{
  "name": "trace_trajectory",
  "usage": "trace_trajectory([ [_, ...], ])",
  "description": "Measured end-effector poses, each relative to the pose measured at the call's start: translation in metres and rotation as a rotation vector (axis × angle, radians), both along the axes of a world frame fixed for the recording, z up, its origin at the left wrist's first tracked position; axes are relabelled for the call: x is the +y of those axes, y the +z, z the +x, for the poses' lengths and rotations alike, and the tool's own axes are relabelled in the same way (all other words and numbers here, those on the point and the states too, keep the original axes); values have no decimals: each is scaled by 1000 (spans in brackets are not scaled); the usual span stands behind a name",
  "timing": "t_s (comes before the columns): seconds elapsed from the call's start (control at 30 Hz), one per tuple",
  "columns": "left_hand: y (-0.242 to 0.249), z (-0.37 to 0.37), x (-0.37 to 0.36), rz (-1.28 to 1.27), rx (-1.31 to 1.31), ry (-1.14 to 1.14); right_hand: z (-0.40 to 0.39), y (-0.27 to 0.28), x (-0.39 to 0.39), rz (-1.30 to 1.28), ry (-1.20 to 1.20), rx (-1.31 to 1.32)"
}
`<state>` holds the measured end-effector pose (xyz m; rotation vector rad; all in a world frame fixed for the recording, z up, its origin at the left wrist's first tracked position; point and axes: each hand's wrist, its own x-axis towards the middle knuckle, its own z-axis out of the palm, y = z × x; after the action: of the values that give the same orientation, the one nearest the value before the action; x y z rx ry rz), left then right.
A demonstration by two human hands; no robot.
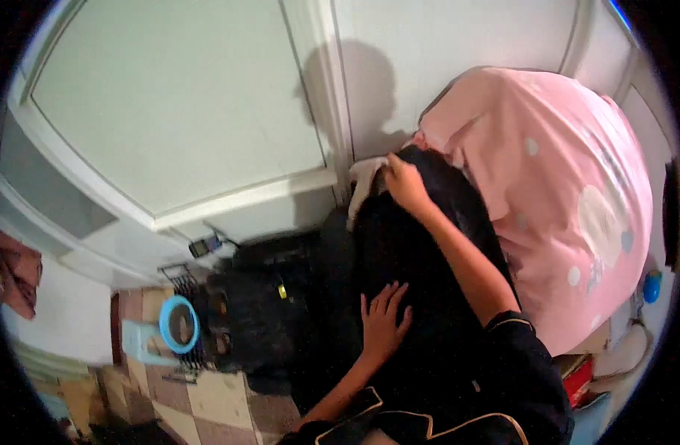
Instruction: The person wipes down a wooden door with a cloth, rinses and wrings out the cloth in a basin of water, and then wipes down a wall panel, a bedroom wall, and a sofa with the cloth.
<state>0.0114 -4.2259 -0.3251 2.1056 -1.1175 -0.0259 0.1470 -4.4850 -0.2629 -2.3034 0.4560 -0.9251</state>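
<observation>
A large piece of black cloth (458, 215) is spread out in front of me, with the kind of item hard to make out in the dark. My right hand (408, 185) is closed on its far edge, beside a bunched pale cloth (363, 178). Lower down, my left hand (384, 319) rests with fingers spread on the black cloth's surface. A pink patterned cover (555, 170) over a bulging shape lies just right of the black cloth.
White panelled doors (176, 104) stand ahead. At left are a dark heap of fabric (265, 311), a black wire rack (178, 280), a light-blue stool (136, 343) and a blue-rimmed basin (165, 326) on a checked floor (214, 397). A brownish cloth (17, 271) hangs far left.
</observation>
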Motion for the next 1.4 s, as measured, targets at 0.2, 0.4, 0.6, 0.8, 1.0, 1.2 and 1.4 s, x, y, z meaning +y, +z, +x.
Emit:
trace_trajectory([
  [0.2,32,78,-10,-293,128,63,-11,21,5,222,212,-222],
  [0.4,121,194,-98,-343,-212,-110,7,30,4,318,277,-346],
  [0.6,122,264,-130,-13,77,-316,15,10,-16,388,375,-268],
  [0.8,199,303,-148,-104,103,-159,12,20,-8,460,278,-222],
  [1.0,441,325,-230,-442,-506,-33,14,13,-10,217,229,-76],
  [1.2,571,349,-313,-539,-857,-21,13,8,-12,181,215,-81],
  [1.4,590,356,-318,-524,-968,97,6,12,-15,188,260,-82],
])
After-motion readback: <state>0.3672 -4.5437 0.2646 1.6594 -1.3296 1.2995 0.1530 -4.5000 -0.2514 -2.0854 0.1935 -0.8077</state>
